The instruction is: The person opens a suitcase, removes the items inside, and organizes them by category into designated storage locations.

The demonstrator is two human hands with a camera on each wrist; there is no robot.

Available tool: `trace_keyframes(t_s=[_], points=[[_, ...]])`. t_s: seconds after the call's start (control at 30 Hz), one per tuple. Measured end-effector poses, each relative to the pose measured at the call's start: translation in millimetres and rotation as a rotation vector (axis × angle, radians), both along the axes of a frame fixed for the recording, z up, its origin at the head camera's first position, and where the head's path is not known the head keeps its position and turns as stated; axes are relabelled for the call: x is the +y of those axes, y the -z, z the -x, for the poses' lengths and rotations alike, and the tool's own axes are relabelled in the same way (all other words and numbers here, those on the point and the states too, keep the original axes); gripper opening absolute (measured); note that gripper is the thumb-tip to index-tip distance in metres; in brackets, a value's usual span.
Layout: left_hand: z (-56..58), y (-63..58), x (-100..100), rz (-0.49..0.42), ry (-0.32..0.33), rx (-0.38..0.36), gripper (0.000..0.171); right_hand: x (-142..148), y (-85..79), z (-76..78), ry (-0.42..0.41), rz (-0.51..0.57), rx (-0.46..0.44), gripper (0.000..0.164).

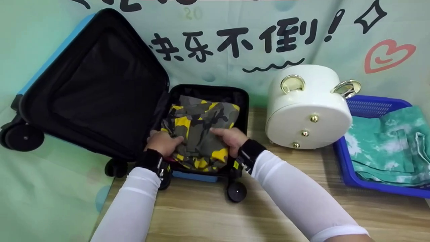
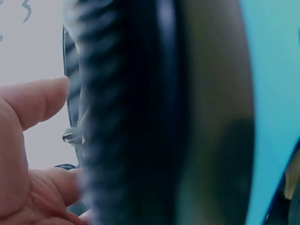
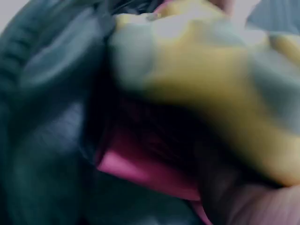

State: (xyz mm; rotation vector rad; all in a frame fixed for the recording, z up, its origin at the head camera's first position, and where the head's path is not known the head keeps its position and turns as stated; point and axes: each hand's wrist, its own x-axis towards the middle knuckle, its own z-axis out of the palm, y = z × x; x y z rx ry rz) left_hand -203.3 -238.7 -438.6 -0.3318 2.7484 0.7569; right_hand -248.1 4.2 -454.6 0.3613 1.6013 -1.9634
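A folded grey, black and yellow camouflage garment (image 1: 198,131) lies in the right half of an open suitcase (image 1: 210,86). At its left side my left hand (image 1: 163,143) grips it, thumb on top and fingers partly hidden. On the right edge my right hand (image 1: 233,137) holds it, the thumb over the cloth and the fingers tucked down at its side. In the right wrist view the camouflage cloth (image 3: 201,65) is blurred above a pink item (image 3: 140,168). The suitcase rim blocks much of the left wrist view, with the left thumb (image 2: 37,101) beside it.
The black-lined suitcase lid (image 1: 100,80) stands open on the left, its wheels (image 1: 25,137) outward. Right of the suitcase is a white round case (image 1: 309,111) with gold loops. A blue basket (image 1: 346,168) beyond it holds folded green tie-dye cloth (image 1: 379,144). A printed backdrop hangs behind.
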Motion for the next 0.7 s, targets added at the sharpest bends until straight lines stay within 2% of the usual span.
trace_keyframes(t_s=[0.1, 0.17, 0.23, 0.3, 0.37, 0.43, 0.5, 0.6, 0.7], points=[[0.5, 0.9, 1.0, 0.007, 0.011, 0.007, 0.06, -4.9, 3.8, -1.0, -0.059, -0.13, 0.068, 0.039], [0.3, 1.6, -0.3, -0.009, 0.007, 0.019, 0.059, -4.2, 2.9, -0.8, -0.043, -0.24, 0.136, 0.039], [-0.3, 2.4, -2.8, -0.043, -0.009, 0.036, 0.062, -1.3, -1.6, -0.1, 0.011, -0.276, 0.168, 0.041], [-1.0, 3.0, -5.8, -0.084, -0.023, 0.053, 0.069, 2.2, -9.0, 0.2, 0.067, -0.21, 0.169, 0.045], [-2.1, 2.8, -8.0, -0.12, -0.043, 0.069, 0.074, 6.0, -19.3, -0.9, 0.111, -0.092, 0.131, 0.048], [-3.2, 2.4, -9.2, -0.139, -0.054, 0.077, 0.08, 8.6, -29.4, -2.7, 0.126, 0.055, 0.075, 0.048], [-4.5, 1.6, -9.3, -0.151, -0.062, 0.076, 0.087, 11.2, -37.4, -4.2, 0.13, 0.145, 0.034, 0.045], [-6.2, 0.5, -9.2, -0.179, -0.067, 0.072, 0.095, 13.9, -45.7, -4.5, 0.15, 0.235, -0.013, 0.04], [-7.4, -0.5, -10.0, -0.22, -0.084, 0.067, 0.1, 15.1, -50.2, -2.6, 0.168, 0.267, -0.015, 0.04]])
